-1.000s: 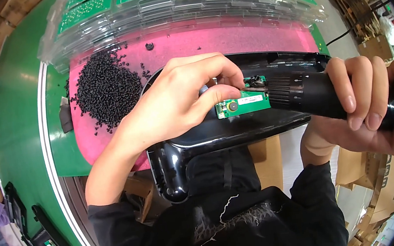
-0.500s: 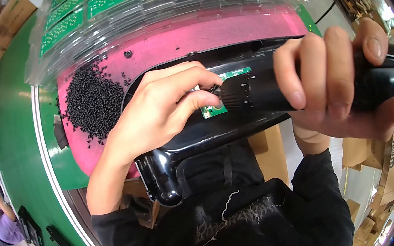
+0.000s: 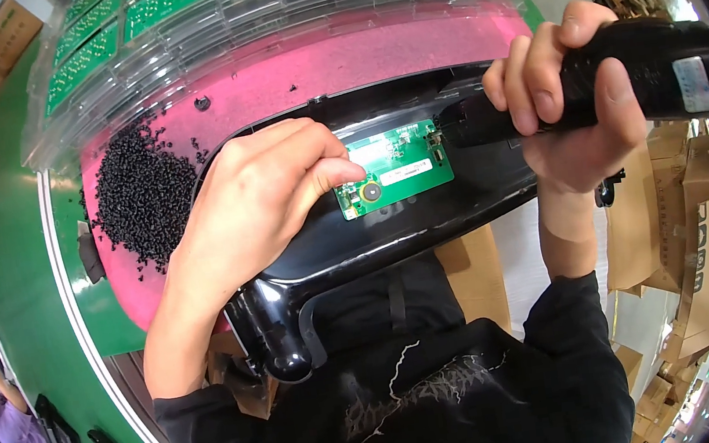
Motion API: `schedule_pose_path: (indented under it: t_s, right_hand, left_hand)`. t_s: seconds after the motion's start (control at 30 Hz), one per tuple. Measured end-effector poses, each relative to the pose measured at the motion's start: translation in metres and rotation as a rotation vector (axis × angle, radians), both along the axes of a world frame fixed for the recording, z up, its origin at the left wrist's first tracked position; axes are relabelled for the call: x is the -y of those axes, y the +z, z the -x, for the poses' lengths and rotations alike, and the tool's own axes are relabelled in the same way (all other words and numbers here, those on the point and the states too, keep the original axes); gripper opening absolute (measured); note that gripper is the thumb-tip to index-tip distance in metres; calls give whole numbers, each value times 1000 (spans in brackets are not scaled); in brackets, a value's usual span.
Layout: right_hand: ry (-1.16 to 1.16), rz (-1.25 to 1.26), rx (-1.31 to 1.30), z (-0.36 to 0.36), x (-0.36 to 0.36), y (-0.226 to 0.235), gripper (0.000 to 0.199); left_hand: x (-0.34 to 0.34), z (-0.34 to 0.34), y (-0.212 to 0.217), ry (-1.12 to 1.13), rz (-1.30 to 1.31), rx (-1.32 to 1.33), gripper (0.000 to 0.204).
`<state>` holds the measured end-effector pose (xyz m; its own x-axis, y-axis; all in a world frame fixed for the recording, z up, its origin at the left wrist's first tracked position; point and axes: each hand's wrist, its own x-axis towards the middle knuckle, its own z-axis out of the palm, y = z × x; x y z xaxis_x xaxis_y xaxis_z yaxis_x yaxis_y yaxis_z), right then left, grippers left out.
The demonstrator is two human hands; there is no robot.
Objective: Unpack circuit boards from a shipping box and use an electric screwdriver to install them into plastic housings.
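A glossy black plastic housing (image 3: 376, 254) lies on the pink mat with a green circuit board (image 3: 405, 162) inside it. At the board's left edge my left hand (image 3: 249, 190) has thumb and forefinger nearly pressed together; what they hold, if anything, is hidden. My right hand (image 3: 569, 98) is wrapped round a thick black power screwdriver (image 3: 663, 64), held almost level. Its dark nose points left, over the board's right edge; I cannot tell whether the tip touches a screw.
Left of the housing a heap of small black parts (image 3: 137, 182) covers part of the pink mat (image 3: 326, 65). Stacked clear trays (image 3: 275, 10) of green boards stand behind. Cardboard boxes (image 3: 697, 268) are at the right. Another person (image 3: 12, 423) works at far left.
The screwdriver and my right hand have moved right, from the board's left part to its right edge, uncovering most of the board. My left hand stays by the board's left edge.
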<state>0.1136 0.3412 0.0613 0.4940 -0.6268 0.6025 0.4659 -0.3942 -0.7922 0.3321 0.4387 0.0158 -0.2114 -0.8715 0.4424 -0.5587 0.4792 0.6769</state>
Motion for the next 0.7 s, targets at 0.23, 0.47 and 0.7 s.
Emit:
schedule_pose_path:
  t_s: [0.23, 0.47, 0.7]
  right_hand:
    - [-43, -42, -40, -1, 4, -8, 28]
    - [-52, -49, -92, -5, 3, -6, 29]
    - [-35, -156, -135, -11, 15, -14, 28]
  left_hand:
    - [3, 2, -5, -29, -87, -1, 7]
    - [2, 3, -4, -105, 25, 27, 11]
    - [14, 0, -11, -241, -169, -8, 8]
